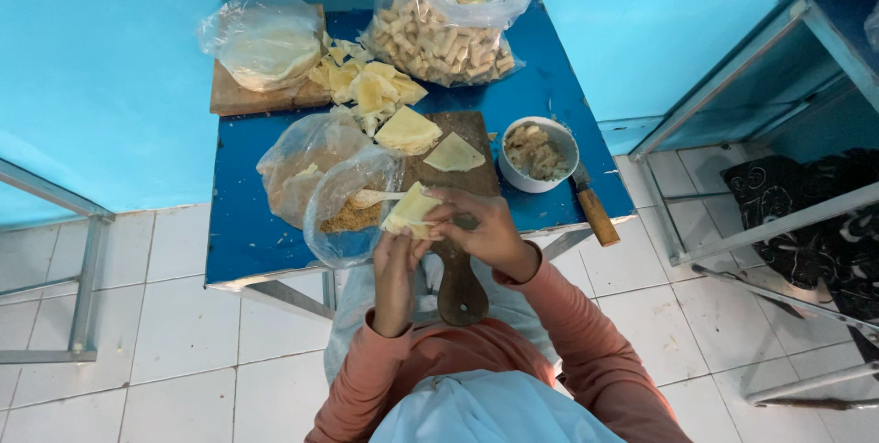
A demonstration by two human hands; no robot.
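Both hands are working over the near end of the wooden cutting board [458, 223], which serves as landmark here; its long axis is running from the far side of the blue table [549, 86] toward the person, handle hanging off the near edge. The pale yellow wrapper sheet [409, 210] is sitting at the board's near left corner, pinched between both hands: the left hand [396, 264] is coming up from below with fingertips closing on the sheet's lower edge, the right hand [481, 228] is curling over from the right with fingers folded narrowly against its right side. The sheet's long axis is lying slantwise, lower left to upper right, and both hands are in contact, so neither is nearer. Left of the board, touching the sheet's side, an open clear bag of brown filling [352, 210] is lying with a pale spoon [375, 196] resting in it; a second clear bag [298, 164] is lying further left. On the board's far half two triangular wrappers [430, 141] are lying flat. Right of the board a white bowl of filling [537, 155] is standing, and a wooden-handled knife [593, 210] is lying beyond it. Far of the board: loose wrapper scraps [366, 86], a bag of finished rolls [444, 36], a bagged stack on a second board [265, 45]. Nothing is standing between hands and sheet
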